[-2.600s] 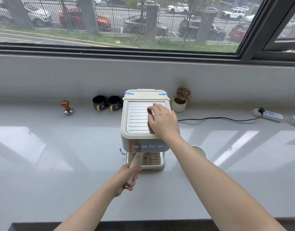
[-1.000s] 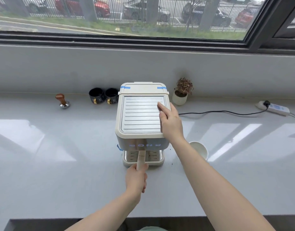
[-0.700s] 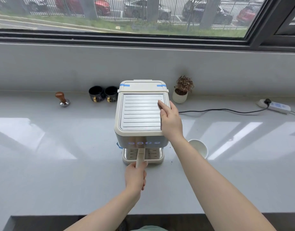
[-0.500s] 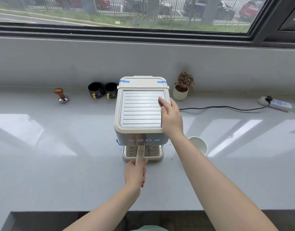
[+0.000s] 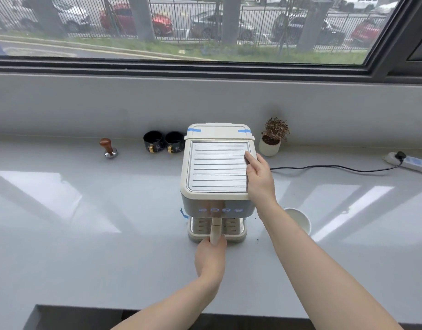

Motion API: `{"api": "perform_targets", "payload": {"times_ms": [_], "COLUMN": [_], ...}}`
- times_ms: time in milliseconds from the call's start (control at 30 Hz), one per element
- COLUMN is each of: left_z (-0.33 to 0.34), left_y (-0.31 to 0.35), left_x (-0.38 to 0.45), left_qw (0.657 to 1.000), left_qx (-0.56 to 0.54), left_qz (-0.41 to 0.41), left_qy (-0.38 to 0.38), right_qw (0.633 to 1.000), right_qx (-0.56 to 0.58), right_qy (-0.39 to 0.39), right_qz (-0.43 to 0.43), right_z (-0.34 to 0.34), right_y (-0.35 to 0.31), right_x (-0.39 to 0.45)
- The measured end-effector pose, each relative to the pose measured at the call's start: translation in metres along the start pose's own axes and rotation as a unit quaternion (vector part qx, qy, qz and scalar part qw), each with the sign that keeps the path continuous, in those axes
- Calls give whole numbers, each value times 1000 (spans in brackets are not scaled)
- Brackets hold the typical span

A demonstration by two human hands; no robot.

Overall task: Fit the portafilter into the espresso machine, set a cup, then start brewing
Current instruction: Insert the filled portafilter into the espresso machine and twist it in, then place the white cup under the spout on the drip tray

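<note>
A cream espresso machine (image 5: pixel 217 167) stands on the grey counter (image 5: pixel 86 210), its ribbed metal top facing me. The portafilter's cream handle (image 5: pixel 215 231) sticks straight out toward me from under the button panel; its basket is hidden beneath the machine. My left hand (image 5: pixel 210 258) is wrapped around the handle's near end. My right hand (image 5: pixel 258 177) lies flat on the machine's top right edge, holding it steady. A white paper cup (image 5: pixel 299 221) stands on the counter to the right of the machine, partly behind my right forearm.
Two black mugs (image 5: pixel 163 145) and a wooden-knobbed tamper (image 5: pixel 109 148) stand at the back left. A small potted plant (image 5: pixel 272 139) sits back right. A black cable (image 5: pixel 336 168) runs to a power strip (image 5: pixel 410 161) at far right.
My left hand has swung the portafilter handle from angled left to pointing straight at me. My right hand slid from the top's middle to its right edge.
</note>
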State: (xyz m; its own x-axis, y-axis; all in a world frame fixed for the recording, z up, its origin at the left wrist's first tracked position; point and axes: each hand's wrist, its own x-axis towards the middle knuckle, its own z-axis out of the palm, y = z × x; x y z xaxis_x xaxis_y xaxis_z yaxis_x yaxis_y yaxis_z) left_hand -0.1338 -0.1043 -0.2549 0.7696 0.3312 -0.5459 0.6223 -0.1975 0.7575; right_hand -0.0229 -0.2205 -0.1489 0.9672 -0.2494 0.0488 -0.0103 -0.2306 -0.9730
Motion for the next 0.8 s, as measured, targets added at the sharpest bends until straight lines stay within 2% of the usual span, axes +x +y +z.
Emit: {"api": "perform_targets", "payload": {"times_ms": [233,367,467,600,700,800], "left_z": [-19,-33,-52,-80,-92,-90], "left_y": [3,9,26,52,68,83], "left_x": [-4,-5,-1,13,13,9], "left_qw": [992,986,989,981,938,884], "left_qx": [27,28,39,-3,23,80], "left_qz": [83,69,99,184,314,442], "left_qy": [-94,-152,-99,65,145,128], "right_qw": [1000,1000,1000,1000,999,998], "right_qx": [3,18,20,5,10,20], "right_qy": [-14,-15,-23,-31,-38,-48], "right_qz": [2,-3,-1,-4,-12,-33], "right_z": [0,-3,-6,-11,-16,-22], "right_y": [-3,-4,-1,5,9,14], "right_x": [-1,-5,-10,-16,-20,-26]}}
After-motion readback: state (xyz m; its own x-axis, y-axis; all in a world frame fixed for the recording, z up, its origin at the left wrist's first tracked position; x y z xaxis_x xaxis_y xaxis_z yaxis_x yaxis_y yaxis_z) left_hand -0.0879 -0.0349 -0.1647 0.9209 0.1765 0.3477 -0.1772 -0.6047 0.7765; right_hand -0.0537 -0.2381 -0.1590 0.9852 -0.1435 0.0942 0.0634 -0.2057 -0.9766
